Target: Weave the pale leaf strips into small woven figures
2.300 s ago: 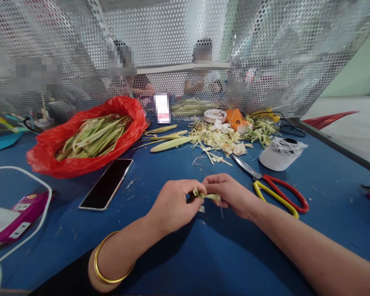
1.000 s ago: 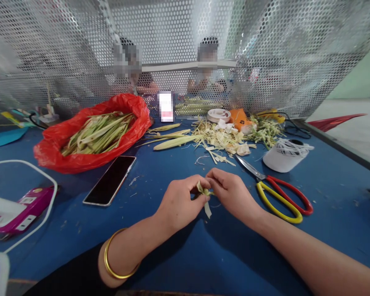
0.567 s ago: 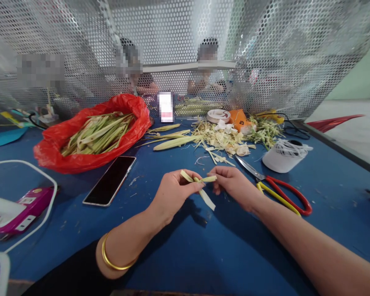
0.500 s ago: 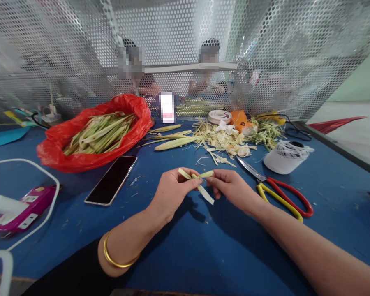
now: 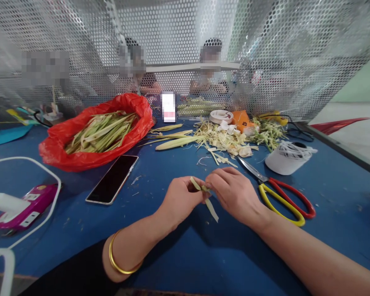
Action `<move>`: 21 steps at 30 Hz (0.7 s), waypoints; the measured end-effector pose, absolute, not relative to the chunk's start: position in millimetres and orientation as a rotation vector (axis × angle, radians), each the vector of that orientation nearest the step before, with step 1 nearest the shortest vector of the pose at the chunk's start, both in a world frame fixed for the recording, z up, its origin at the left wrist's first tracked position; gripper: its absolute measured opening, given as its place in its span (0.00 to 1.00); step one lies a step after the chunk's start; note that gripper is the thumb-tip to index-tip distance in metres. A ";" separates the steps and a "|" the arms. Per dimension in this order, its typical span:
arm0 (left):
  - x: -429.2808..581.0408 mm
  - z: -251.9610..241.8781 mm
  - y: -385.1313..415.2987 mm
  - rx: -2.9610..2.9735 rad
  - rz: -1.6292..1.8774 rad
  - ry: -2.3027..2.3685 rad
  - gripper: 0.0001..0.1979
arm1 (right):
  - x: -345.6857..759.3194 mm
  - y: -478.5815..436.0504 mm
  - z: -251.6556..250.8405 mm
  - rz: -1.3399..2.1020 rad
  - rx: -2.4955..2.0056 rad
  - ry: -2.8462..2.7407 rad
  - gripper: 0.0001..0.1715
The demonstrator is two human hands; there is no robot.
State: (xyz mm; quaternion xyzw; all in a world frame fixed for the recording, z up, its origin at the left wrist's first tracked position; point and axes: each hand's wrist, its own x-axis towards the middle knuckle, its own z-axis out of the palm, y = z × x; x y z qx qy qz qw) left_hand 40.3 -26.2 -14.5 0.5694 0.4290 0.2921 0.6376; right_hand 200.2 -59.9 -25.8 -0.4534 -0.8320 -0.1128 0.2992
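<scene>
Low over the blue table (image 5: 185,255), my left hand (image 5: 179,201) and my right hand (image 5: 234,193) meet fingertip to fingertip. Both pinch a pale green leaf strip (image 5: 203,195), folded between them. One loose end of the strip hangs down toward the table. A gold bangle (image 5: 119,263) circles my left wrist.
A red plastic bag (image 5: 92,135) of green leaf strips lies at the back left, a black phone (image 5: 112,179) beside it. Scissors (image 5: 277,191) with red and yellow handles and a white thread spool (image 5: 288,158) sit right. Leaf scraps (image 5: 222,142) pile behind. People sit beyond the mesh screen (image 5: 265,49).
My hands had pulled apart with the strip stretched between them. Now they have closed together and dropped slightly, with the strip bunched between the fingertips.
</scene>
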 end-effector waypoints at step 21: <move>35.9 -8.6 -31.3 1.730 0.644 0.878 0.04 | 194.4 -54.3 -26.2 1.319 -1.504 -1.282 0.15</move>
